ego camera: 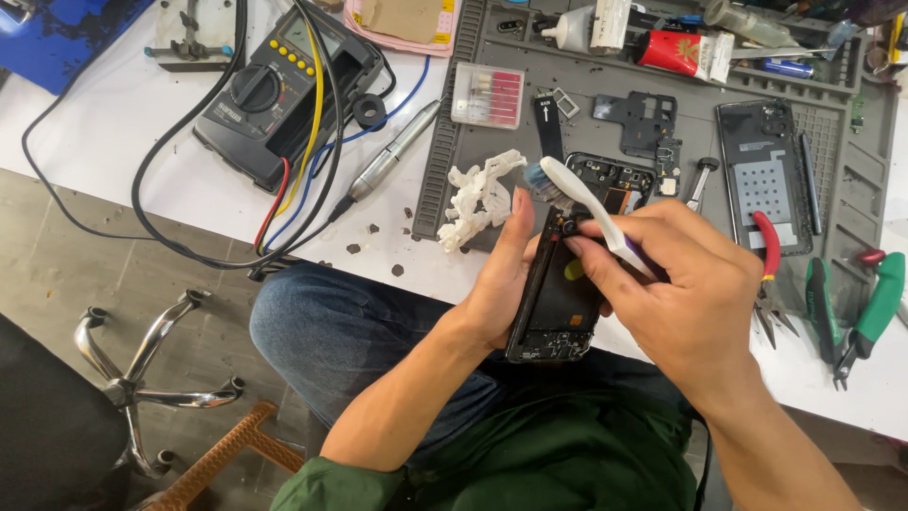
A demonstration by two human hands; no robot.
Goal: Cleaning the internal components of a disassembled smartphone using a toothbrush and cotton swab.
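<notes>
My left hand (pixel 501 279) grips an opened black phone body (pixel 556 303) by its left edge, holding it upright above my lap at the table's front edge. My right hand (pixel 676 284) holds a white toothbrush (pixel 579 197) by the handle. Its bristle head points up and left, over the top end of the phone body. The right fingers also rest against the phone's upper edge. A crumpled white tissue (pixel 478 197) lies on the grey work mat (pixel 605 114) just left of my hands.
On the mat lie a phone back cover (pixel 764 175), a black bracket (pixel 641 118), a small clear bit case (pixel 488 95) and a red tube (pixel 676 49). Red-handled pliers (pixel 768 270) and green-handled cutters (pixel 875 308) sit to the right. A multimeter (pixel 274 90) with leads and a silver pen tool (pixel 390 156) lie to the left.
</notes>
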